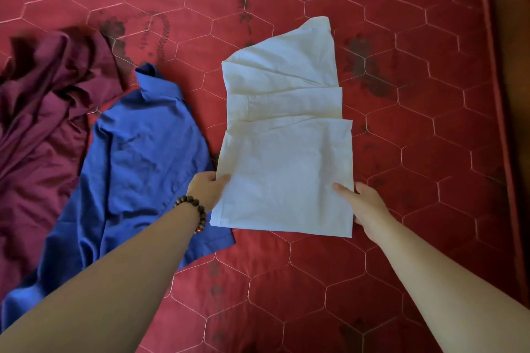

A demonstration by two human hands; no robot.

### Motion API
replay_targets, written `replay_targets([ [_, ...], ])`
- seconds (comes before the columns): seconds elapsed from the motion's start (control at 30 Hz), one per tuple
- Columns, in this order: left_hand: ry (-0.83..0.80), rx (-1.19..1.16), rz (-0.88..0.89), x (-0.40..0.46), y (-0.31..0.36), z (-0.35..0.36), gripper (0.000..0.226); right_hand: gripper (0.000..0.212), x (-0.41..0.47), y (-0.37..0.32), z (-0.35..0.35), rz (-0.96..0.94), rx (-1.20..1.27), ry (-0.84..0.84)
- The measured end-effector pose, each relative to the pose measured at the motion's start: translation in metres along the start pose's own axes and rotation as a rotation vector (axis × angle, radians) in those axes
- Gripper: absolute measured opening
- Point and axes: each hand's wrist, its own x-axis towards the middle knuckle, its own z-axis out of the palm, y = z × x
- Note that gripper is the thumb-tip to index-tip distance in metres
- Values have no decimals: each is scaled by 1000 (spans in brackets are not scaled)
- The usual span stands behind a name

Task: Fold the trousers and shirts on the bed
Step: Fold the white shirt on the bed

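A cream-white garment (284, 135), folded into overlapping layers, lies in the middle of the red quilted bed (415, 129). My left hand (205, 188), with a bead bracelet at the wrist, pinches its near left edge. My right hand (365, 203) grips its near right edge, thumb on top and fingers underneath. A blue collared shirt (137, 157) lies spread out unfolded to the left, partly under my left forearm. Further left a maroon garment (40, 112) lies crumpled.
The bed's red cover has a hexagon stitch pattern and dark stains near the top. Its right edge (499, 94) runs along a brown strip at the far right. Bare cover shows in front of and to the right of the white garment.
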Motion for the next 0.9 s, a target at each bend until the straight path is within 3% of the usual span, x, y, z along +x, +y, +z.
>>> replay_targets([
  [0.1,1,-27,65,-4,-4,2,33,6,-1,1,5,-82,-63,73],
  [0.27,33,70,55,-13,-15,13,34,16,-6,7,12,-179,-300,243],
  [0.37,376,217,125,-28,-11,16,23,28,-17,4,17,-360,-537,506],
  [0.43,561,356,423,-34,-2,22,28,34,-18,-4,29,-651,-733,623],
  [0.5,471,431,791,-31,12,37,37,36,-13,-14,49,-894,-870,553],
  [0.57,271,645,991,-23,26,56,45,42,-1,-23,75,-1050,-991,386],
  [0.67,140,920,956,8,37,65,52,52,26,-33,94,-1076,-1166,247],
  [0.9,214,974,935,64,10,26,56,61,69,-22,47,-912,-1245,293],
])
